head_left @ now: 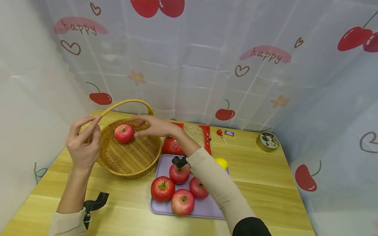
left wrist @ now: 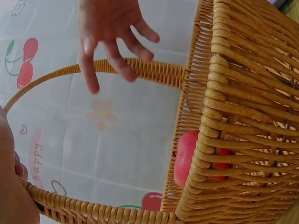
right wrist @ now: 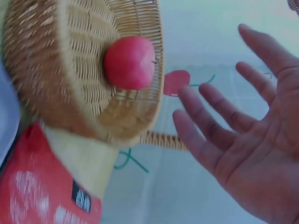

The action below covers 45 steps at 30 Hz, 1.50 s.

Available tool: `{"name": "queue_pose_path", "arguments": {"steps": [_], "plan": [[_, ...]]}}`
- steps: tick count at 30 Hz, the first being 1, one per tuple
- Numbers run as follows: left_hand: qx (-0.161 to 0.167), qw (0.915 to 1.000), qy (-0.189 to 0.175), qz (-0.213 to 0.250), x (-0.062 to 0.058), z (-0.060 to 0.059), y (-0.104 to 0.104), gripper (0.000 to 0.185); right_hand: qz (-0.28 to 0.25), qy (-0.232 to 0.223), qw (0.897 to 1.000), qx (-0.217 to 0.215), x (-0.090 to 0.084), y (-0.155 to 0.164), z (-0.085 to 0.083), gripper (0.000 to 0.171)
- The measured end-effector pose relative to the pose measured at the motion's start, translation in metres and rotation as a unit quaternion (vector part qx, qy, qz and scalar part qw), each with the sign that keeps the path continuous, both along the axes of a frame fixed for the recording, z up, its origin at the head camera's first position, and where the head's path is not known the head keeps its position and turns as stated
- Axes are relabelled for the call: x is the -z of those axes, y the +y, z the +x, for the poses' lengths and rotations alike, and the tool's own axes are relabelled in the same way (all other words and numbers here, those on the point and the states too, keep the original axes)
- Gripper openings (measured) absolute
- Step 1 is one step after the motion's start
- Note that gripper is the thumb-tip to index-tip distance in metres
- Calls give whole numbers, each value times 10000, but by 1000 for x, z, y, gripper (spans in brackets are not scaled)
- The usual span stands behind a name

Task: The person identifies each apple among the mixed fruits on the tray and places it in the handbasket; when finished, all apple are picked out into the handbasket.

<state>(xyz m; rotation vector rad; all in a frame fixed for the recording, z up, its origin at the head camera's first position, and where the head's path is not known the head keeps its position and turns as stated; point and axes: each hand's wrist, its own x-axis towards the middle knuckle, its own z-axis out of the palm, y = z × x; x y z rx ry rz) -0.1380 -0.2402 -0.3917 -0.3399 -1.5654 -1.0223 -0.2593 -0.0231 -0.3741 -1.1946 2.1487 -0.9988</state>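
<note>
There's a red packet [head_left: 195, 133] with a see-through window near the back of the wooden tabletop [head_left: 251, 170], then a red lollipop [head_left: 220, 132] and little blue wrapper [head_left: 229, 133] just right of it. Round tin [head_left: 267, 142] sits by the right edge, and the backdrop sheet [head_left: 192, 82] is all cherries, hearts and "happy".

A: anyone make out the yellow thing [head_left: 223, 163]? right sleeve [head_left: 218, 177] covers part of it, plus some of the tray [head_left: 206, 210]

B: nah, left grip [left wrist: 14, 186] gets cut off in the left wrist view too, apple [left wrist: 185, 156] partly behind the basket [left wrist: 252, 116]

A: red packet [right wrist: 46, 186] print's blurry from the right wrist, tin [head_left: 268, 141] lettering's too small
</note>
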Motion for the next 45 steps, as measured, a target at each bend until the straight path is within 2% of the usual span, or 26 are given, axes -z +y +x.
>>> {"name": "queue_pose_path", "arguments": {"steps": [4,12,19,23,28,32,37,45], "plan": [[24,10000,3,1,2,-2,-2,18,-197,-145,9995,-179,-5,25,7,63],[41,10000,17,1,2,-5,-2,18,-59,-140,9994,-301,-10,77,25,57],[47,10000,-17,-11,3,-6,-4,18,87,-63,9998,-176,-6,125,41,50],[32,10000,-9,-12,-1,-4,-1,18,161,-46,9998,-92,-2,149,52,50],[37,10000,-9,32,-8,0,5,18,333,-261,9991,46,-1,173,65,51],[-15,10000,21,38,-9,0,4,18,518,-421,9977,86,0,188,73,51],[25,10000,57,42,-5,-1,1,18,744,-509,9959,89,6,204,81,50],[106,9999,23,63,-6,4,6,18,939,-916,9913,-49,31,222,97,49]]}}
